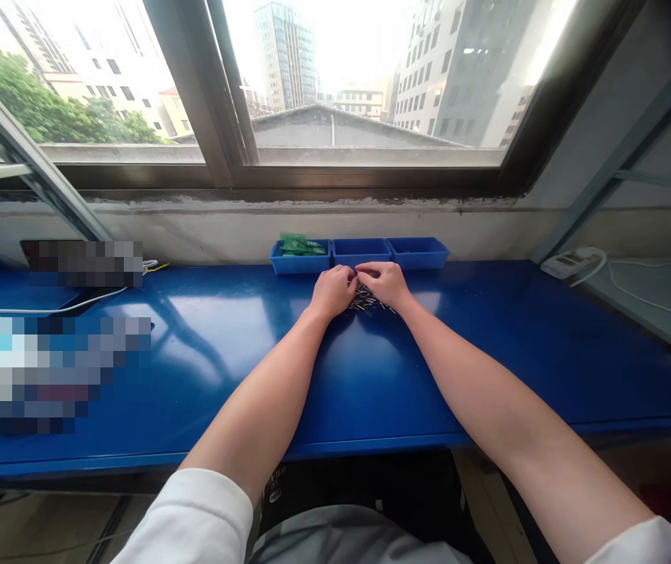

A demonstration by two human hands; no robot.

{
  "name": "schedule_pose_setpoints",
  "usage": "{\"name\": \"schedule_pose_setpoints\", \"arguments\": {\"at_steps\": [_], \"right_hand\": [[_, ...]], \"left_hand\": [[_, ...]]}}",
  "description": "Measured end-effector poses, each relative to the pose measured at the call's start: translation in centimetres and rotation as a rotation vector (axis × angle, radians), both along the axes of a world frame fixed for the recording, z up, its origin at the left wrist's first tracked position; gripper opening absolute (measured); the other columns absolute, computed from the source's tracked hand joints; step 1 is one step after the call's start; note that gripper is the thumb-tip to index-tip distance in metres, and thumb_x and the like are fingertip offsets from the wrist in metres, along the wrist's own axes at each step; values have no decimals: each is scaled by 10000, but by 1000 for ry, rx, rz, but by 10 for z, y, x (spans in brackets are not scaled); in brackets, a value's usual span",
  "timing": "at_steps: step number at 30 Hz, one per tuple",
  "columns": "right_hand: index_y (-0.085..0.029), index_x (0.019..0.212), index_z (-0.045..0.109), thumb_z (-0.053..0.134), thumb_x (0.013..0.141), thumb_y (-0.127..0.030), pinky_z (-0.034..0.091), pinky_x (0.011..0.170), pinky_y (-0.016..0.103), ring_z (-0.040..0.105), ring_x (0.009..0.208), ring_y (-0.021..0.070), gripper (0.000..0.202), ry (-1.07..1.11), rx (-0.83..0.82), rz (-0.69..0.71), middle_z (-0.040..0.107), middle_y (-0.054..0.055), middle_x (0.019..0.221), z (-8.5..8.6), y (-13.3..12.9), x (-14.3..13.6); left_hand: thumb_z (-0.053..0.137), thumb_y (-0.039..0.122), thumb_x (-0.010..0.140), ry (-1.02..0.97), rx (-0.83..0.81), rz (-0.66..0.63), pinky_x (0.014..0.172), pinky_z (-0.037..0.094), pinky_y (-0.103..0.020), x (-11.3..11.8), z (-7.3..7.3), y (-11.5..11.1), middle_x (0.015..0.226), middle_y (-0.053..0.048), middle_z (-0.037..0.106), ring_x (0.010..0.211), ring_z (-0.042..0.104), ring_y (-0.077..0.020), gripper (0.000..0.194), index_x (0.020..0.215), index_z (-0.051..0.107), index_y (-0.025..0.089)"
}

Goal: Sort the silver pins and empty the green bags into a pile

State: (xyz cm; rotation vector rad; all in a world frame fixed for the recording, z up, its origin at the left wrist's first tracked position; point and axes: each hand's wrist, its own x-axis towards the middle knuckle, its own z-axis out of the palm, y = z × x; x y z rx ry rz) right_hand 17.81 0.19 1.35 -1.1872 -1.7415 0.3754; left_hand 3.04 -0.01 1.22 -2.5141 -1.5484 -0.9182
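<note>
Just under the fingers (371, 268) lie small, slender, scattered pieces (363, 298).

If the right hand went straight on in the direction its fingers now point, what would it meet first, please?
Probably the left hand, very close beside the right hand; whether the two already touch is hard to tell. The middle blue bin appears farther back.
</note>
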Motion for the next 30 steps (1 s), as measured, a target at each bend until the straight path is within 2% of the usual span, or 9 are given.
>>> {"name": "schedule_pose_setpoints", "arguments": {"at_steps": [2,5,8,11,19,26,30], "right_hand": [[-194,996,717,561,739,-257,501,814,289,638,799,175,307,-43,11,-99,719,22,938,-1,5,4],[-200,1186,625,558,744,-294,445,923,347,566,999,220,457,-160,19,-222,674,38,1097,-4,11,11],[-228,1337,479,576,733,-367,380,968,454,434,1140,291,627,-319,-18,-293,535,35,1323,-6,15,17],[-236,1414,350,574,729,-431,358,942,512,365,1146,338,746,-432,-71,-320,353,30,1467,-6,15,19],[-246,1477,116,522,762,-471,359,900,506,327,1127,349,853,-492,-54,-329,165,49,1538,-5,19,20],[-229,1475,123,542,743,-490,332,932,542,306,1186,381,882,-616,-191,-263,112,61,1548,-13,22,21],[-221,1458,208,530,762,-487,333,948,526,315,1194,370,811,-577,-157,-262,162,71,1536,-13,21,19]], "left_hand": [[440,348,889,-32,7,29,783,447,-314,0,0,0,950,-75,653,878,604,-206,243,909,613,178],[471,357,874,-52,7,90,797,448,-326,0,-1,0,987,-85,646,909,601,-221,244,971,594,170],[478,341,868,-52,-27,128,812,445,-325,-1,-2,0,1016,-87,639,943,595,-224,243,1005,581,169],[467,342,871,-50,-62,129,822,443,-320,-2,-4,1,1042,-89,631,962,589,-222,251,1020,574,171],[455,335,873,-38,-101,128,843,442,-327,-2,-4,1,1064,-101,620,978,583,-226,261,1037,574,170],[457,328,861,-8,-125,109,828,452,-338,-3,-5,2,1051,-107,619,959,585,-237,264,1025,582,164],[458,333,861,-1,-134,112,834,447,-326,-3,-7,3,1051,-101,618,965,584,-228,258,1018,582,171]]}}
